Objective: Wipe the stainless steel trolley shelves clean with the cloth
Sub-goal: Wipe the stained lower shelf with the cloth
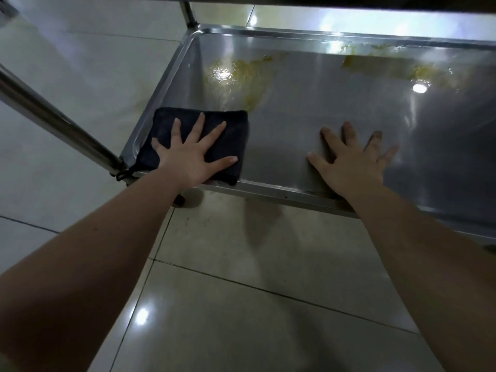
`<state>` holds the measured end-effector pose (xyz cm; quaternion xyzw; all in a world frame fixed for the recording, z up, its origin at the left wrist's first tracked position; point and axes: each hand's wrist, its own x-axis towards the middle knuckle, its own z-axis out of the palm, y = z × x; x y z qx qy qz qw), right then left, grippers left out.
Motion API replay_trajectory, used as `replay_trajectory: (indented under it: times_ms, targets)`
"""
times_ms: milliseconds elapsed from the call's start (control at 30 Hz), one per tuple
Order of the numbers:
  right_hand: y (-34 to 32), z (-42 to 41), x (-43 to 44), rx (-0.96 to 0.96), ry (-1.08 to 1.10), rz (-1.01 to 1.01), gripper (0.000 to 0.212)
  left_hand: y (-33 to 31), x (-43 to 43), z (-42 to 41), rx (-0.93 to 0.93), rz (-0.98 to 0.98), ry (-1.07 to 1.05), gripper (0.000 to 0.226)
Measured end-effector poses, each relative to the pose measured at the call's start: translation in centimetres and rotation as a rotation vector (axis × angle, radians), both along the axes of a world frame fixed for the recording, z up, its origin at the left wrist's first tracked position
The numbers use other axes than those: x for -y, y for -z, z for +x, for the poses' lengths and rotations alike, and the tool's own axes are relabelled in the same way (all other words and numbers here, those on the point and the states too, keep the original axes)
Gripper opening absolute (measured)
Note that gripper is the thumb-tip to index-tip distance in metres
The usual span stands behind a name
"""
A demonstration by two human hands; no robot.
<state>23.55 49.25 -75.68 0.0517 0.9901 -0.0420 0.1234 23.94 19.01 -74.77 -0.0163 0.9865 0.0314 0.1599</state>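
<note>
Left hand [188,157] presses cloth [237,138]; shelf [295,108] runs off frame rightward.

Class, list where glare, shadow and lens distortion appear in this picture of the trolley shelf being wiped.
Head view: glare spots burn out on the shelf among the stains and on the floor. Head view: shadow covers the near shelf around the cloth and right hand. Head view: the wide lens stretches the forearms toward the corners, and the far rim looks soft.

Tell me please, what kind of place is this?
Probably a commercial kitchen or canteen area: a stainless steel trolley shelf smeared with yellowish residue, standing on glossy floor tiles.
</note>
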Motion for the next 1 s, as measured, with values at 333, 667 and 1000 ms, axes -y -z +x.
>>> replay_trajectory:
  times_ms: [333, 667, 1000]
  targets:
    - [1.4, -3.1, 5.8, -0.036, -0.167, 0.087, 0.069, 0.8, 0.2, -0.7, -0.025, 0.017, 0.01, 0.089]
    - [1.1, -3.1, 5.3, -0.001, -0.169, 0.116, 0.065, 0.6, -0.1, -11.1, -0.076, 0.088, 0.05, 0.09]
    - [1.3, -3.2, 5.3, -0.02, -0.149, 0.102, 0.065, -0.2, 0.1, -10.5, -0.047, 0.123, 0.06, 0.09]
